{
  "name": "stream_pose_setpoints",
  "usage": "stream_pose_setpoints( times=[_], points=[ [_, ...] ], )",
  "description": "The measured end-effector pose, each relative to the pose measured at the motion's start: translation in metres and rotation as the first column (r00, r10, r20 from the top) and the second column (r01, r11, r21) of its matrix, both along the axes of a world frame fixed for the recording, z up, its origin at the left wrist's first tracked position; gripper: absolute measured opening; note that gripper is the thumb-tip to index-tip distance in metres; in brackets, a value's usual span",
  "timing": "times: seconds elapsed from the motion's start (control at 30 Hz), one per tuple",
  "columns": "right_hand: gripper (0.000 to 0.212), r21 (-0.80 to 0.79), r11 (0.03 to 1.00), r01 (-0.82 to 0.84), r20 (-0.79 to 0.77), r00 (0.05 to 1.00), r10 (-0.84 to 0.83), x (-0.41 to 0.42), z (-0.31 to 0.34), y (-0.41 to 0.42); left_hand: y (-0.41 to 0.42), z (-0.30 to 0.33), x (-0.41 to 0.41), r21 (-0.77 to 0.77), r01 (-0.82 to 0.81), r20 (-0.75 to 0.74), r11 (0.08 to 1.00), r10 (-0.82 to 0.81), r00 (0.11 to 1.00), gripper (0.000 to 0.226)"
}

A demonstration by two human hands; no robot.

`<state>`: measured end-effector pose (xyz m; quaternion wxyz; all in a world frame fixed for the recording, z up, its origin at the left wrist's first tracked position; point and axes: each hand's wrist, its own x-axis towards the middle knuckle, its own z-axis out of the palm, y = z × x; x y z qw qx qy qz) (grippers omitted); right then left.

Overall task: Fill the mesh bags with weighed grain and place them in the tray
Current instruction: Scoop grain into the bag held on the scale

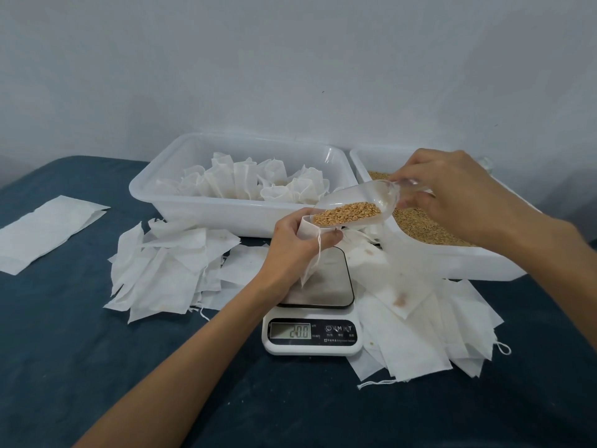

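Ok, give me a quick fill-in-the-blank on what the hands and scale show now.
1. The right hand holds a clear ____ of grain.
2. The left hand holds a mesh ____ above the scale.
3. The scale's display reads ____.
4. Filled bags sit in the ____ tray.

Missing: scoop; bag; 20.0; left

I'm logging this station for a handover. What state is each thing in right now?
Left hand: grips the mesh bag, mouth held open.
Mesh bag: hanging over the scale, open.
Right hand: holds the scoop by its handle.
Scoop: tilted toward the bag, grain inside.
Scale: on, display lit.
Left tray: holds filled bags.
Right tray: holds loose grain.
Flat bags: empty, heaped.
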<state>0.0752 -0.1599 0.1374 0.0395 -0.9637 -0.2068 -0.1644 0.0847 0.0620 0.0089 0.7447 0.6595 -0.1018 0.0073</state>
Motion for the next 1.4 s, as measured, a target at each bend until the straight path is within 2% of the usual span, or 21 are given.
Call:
stream_pose_setpoints(
  times=[0.83, 1.03, 1.23, 1.4],
  points=[
    [0.027, -0.031, 0.999, -0.041, 0.074, 0.996, 0.043, -0.008, 0.007, 0.007, -0.001, 0.0, -0.001, 0.007, -0.006, -0.031, 1.0, 0.007, 1.0, 0.034],
    [0.026, -0.019, 1.0, -0.025, 0.029, 0.999, 0.026, -0.002, 0.003, 0.002, 0.0, 0.0, -0.001, -0.002, 0.001, -0.011, 1.0, -0.002, 1.0, 0.03],
    [0.023, 0.13, 0.99, 0.063, -0.131, 0.99, -0.046, 0.008, -0.018, -0.009, 0.001, 0.0, 0.0, 0.008, 0.01, 0.004, 1.0, -0.01, 1.0, 0.026],
    [0.019, 0.32, 0.938, 0.13, -0.242, 0.969, -0.052, 0.018, -0.03, -0.029, 0.0, 0.0, 0.0, 0.031, -0.042, -0.032, 0.999, 0.043, 0.999, 0.026]
  ],
)
